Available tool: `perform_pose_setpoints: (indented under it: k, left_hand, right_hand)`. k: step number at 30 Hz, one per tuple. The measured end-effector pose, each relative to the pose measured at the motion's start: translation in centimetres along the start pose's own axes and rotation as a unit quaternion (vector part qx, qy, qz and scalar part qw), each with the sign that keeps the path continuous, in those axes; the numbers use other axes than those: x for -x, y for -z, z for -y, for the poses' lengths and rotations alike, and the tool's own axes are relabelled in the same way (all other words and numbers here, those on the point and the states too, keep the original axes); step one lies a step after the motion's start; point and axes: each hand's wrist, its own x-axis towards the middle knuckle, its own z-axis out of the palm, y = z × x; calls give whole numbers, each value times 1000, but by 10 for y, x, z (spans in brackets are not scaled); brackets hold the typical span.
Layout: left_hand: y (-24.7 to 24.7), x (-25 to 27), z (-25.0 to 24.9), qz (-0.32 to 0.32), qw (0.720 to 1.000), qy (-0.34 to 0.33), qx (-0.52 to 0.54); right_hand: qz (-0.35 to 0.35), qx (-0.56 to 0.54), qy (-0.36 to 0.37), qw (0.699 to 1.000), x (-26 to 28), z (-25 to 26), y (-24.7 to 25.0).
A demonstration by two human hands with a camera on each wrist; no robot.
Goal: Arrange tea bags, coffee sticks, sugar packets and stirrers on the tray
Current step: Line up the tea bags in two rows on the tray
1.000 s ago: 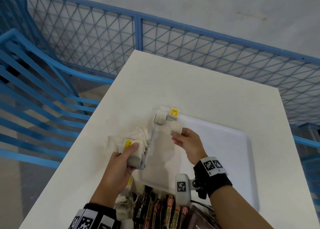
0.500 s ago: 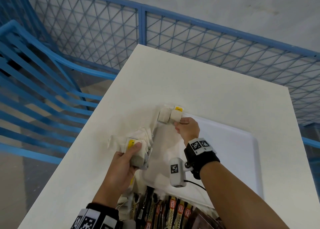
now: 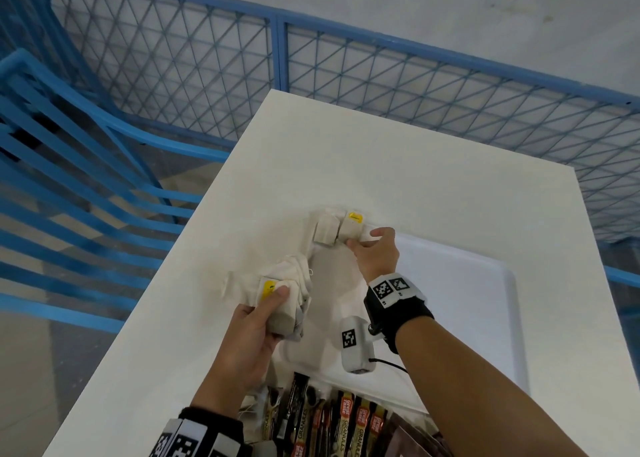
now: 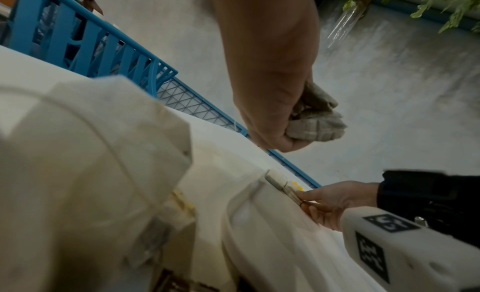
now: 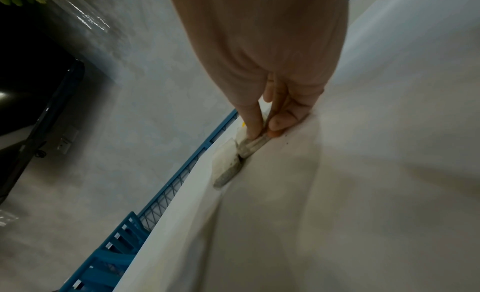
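— Since the earlier frame, our right hand (image 3: 375, 254) has reached up to the tray's (image 3: 478, 304) upper-left corner, where its fingers pinch a tea bag (image 3: 351, 231) against the row (image 3: 327, 231) already standing there.

— Why stand them at the rim?

— We judge the rim props them up, leaving space for other items. Our left hand (image 3: 258, 332) grips the spare tea bags (image 3: 291, 290) at centre-left, ready to feed.

— And the coffee sticks (image 3: 349, 425)?

— They lie at the bottom edge on the tabletop (image 3: 415, 166), partly cut off. We cannot pick out stirrers or sugar packets; the dark packets (image 3: 412, 439) beside them are unreadable.
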Motion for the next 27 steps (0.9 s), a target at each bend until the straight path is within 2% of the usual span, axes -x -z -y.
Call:
perform_pose_setpoints:
  k: [3, 5, 8, 11, 15, 18, 27]
  left_hand:
    - [-1, 1, 1, 8, 1000, -1, 3]
    - [-2, 1, 2, 12, 1000, -4, 3]
    - [-5, 2, 2, 13, 1000, -1, -2]
    - [-7, 3, 3, 15, 1000, -3, -5]
    - [-9, 6, 2, 22, 1000, -13, -10]
    - [-10, 8, 1, 30, 999, -12, -20]
    - [-3, 10, 0, 7, 1000, -17, -14]
  right_hand:
    - [-4, -18, 5, 1000, 8, 0, 3]
    - [22, -16, 34, 999, 19, 2, 4]
    - [151, -28, 80, 985, 46, 9, 10]
    - [275, -56, 77, 957, 72, 12, 19]
    - [368, -72, 72, 924, 88, 4, 29]
    - [379, -98, 69, 918, 92, 2, 33]
    - [324, -193, 17, 926, 88, -4, 31]
